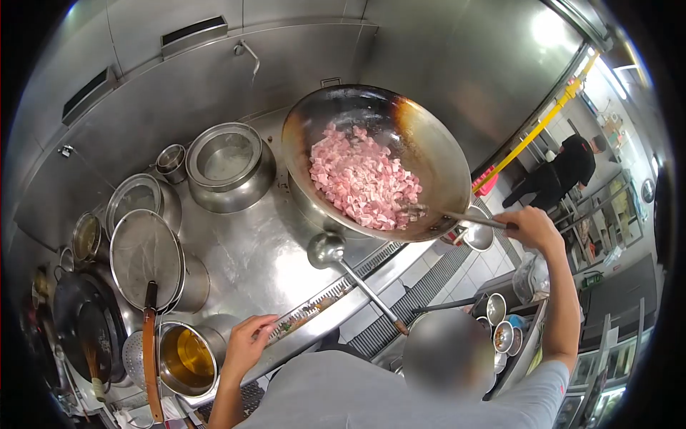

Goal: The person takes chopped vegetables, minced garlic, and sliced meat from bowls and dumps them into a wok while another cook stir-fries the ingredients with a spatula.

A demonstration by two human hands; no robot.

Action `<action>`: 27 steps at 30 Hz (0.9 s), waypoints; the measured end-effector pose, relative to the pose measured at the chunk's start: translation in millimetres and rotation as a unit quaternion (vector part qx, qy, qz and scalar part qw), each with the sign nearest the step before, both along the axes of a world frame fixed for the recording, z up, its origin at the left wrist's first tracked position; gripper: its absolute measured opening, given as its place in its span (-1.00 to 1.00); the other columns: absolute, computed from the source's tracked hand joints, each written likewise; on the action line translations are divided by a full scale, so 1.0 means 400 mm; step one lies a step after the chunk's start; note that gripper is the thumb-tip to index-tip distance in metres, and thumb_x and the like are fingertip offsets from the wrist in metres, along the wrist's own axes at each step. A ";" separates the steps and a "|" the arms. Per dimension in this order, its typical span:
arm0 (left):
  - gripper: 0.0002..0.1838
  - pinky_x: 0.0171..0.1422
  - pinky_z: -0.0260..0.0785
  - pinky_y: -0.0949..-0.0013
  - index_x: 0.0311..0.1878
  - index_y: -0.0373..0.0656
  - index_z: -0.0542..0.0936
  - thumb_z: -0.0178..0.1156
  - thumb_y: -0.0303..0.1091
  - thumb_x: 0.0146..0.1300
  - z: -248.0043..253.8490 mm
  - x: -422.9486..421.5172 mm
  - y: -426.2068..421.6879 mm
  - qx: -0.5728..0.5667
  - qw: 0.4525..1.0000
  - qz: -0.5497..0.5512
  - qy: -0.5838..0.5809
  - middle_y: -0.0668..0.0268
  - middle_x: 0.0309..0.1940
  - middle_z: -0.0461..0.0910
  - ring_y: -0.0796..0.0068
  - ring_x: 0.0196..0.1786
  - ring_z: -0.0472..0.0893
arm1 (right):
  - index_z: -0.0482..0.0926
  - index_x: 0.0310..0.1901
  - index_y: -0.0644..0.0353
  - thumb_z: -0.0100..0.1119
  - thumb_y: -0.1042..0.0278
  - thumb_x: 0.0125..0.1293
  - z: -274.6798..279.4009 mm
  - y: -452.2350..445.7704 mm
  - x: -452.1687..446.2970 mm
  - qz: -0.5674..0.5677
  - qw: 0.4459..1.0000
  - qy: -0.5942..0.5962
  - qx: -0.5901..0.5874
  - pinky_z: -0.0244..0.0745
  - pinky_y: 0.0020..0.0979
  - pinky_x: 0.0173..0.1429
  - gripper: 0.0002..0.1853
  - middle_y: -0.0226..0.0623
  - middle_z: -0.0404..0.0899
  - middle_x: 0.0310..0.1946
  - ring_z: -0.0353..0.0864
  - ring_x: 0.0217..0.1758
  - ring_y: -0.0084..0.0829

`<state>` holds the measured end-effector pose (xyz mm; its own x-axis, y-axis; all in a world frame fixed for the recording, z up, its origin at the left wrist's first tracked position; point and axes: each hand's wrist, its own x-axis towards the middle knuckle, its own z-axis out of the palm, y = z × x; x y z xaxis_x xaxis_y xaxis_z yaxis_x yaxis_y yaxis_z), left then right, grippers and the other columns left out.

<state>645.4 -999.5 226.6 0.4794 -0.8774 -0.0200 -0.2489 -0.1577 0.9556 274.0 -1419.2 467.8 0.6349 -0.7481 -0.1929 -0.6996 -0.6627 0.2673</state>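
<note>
A large wok (436, 168) holds a heap of pale pink diced raw meat (361, 179). My right hand (532, 229) is closed around the dark grip of a long wok spatula (464, 217), beyond the wok's right rim. The spatula's head lies at the meat's lower right edge, partly hidden by it. Near the counter's front edge is my left hand (250, 342), fingers stretched out and holding nothing. Between my hands, a steel ladle (368, 289) rests across the drain slot, its bowl on the counter below the wok.
Steel pots (232, 193) line the counter's back and left. At left stand a mesh strainer (146, 250) and a pot of yellow oil (187, 357). Seasoning bowls (504, 336) sit at lower right. A person in black (564, 168) bends over in the right background.
</note>
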 end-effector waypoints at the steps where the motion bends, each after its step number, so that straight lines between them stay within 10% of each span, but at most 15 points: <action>1: -0.78 -0.09 0.52 0.38 0.02 -0.25 0.69 0.20 -0.51 0.34 -0.005 0.008 0.012 0.000 1.000 0.020 -0.005 0.14 -0.23 0.73 0.36 -0.20 0.72 | 0.71 0.07 -0.24 0.40 0.25 0.10 -0.005 0.011 0.020 0.001 0.999 0.039 -0.010 0.59 -0.13 -0.13 -0.58 -0.25 0.73 -0.37 0.72 -0.28 -0.12; 3: -0.78 -0.10 0.53 0.39 0.01 -0.26 0.69 0.20 -0.52 0.34 0.000 0.019 0.032 0.009 0.999 0.048 -0.016 0.13 -0.24 0.73 0.36 -0.21 0.73 | 0.68 0.09 -0.41 0.22 0.23 0.23 -0.082 0.028 0.098 -0.018 0.992 0.114 -0.043 0.64 -0.11 -0.16 -0.62 -0.26 0.71 -0.36 0.74 -0.24 -0.17; 7: -0.78 -0.11 0.52 0.39 0.01 -0.27 0.69 0.20 -0.53 0.33 0.028 0.022 0.023 0.016 0.996 0.070 -0.045 0.12 -0.25 0.73 0.35 -0.22 0.73 | 0.56 0.03 0.17 0.08 0.39 0.31 -0.401 -0.099 0.228 0.087 0.988 -0.006 -0.131 0.67 -0.17 -0.27 -0.73 -0.21 0.70 -0.41 0.77 -0.28 -0.12; 13: -0.78 -0.07 0.53 0.39 -0.01 -0.29 0.70 0.20 -0.55 0.31 0.092 -0.008 -0.030 -0.011 0.995 0.032 -0.095 0.13 -0.26 0.73 0.36 -0.21 0.72 | 0.48 0.17 0.11 0.01 0.38 0.37 -0.626 -0.366 0.442 -0.028 0.989 -0.133 -0.061 0.66 -0.11 -0.06 -0.66 -0.05 0.72 -0.22 0.74 -0.02 -0.07; 19: -0.78 -0.05 0.53 0.40 -0.02 -0.31 0.69 0.19 -0.55 0.30 0.104 -0.026 -0.038 -0.017 0.996 0.005 -0.085 0.12 -0.26 0.74 0.36 -0.20 0.72 | 0.46 0.21 0.05 0.00 0.36 0.39 -0.572 -0.263 0.381 0.044 0.990 -0.135 0.011 0.65 -0.03 -0.06 -0.63 -0.02 0.70 -0.22 0.73 -0.06 0.02; 27: -0.78 -0.11 0.50 0.37 0.01 -0.27 0.69 0.19 -0.52 0.34 0.054 0.013 -0.043 -0.026 0.999 -0.011 -0.047 0.12 -0.25 0.72 0.31 -0.23 0.71 | 0.58 0.22 -0.30 0.25 0.21 0.28 -0.122 0.035 -0.017 0.035 0.997 -0.051 -0.042 0.55 -0.05 -0.21 -0.55 -0.11 0.65 -0.45 0.67 -0.33 -0.02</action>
<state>650.7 -1016.7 248.0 0.4581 -0.8861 0.0699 -0.3403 -0.1021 0.9348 267.4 -1405.1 419.0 0.6993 -0.7120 -0.0630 -0.6790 -0.6893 0.2527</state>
